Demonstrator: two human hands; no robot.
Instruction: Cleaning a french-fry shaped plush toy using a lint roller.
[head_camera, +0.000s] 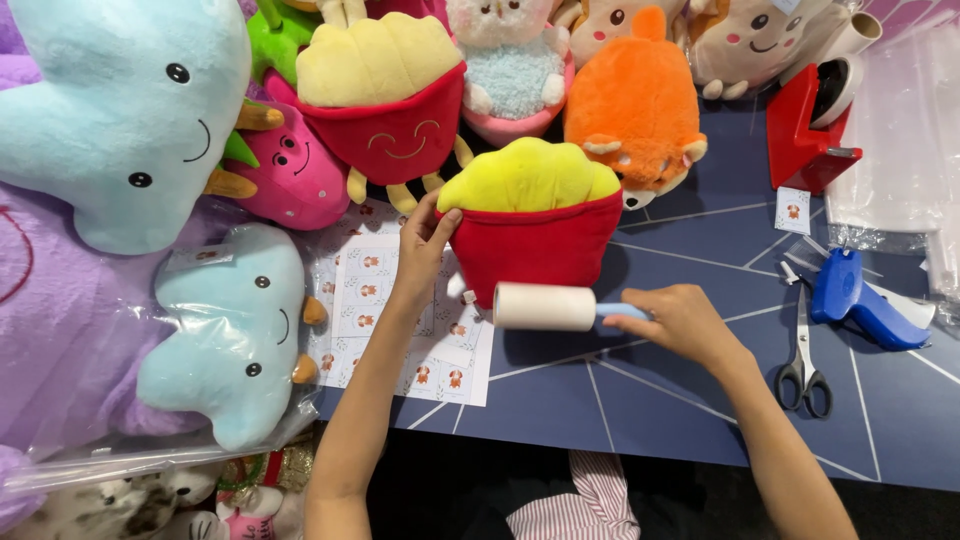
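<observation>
A plush toy shaped like a red carton with a yellow top (535, 220) lies on the dark blue table (680, 400). My left hand (420, 250) grips its left edge. My right hand (678, 322) holds the blue handle of a white lint roller (545, 306), whose roll rests against the red lower part of the plush. A sheet of small stickers (400, 320) lies under my left forearm.
Many plush toys crowd the back and left: a second red carton plush (385, 100), an orange one (635, 100), pale blue ones in clear bags (235, 330). At the right lie scissors (803, 360), a blue tagging gun (865, 300), a red tape dispenser (810, 125) and clear bags (900, 130).
</observation>
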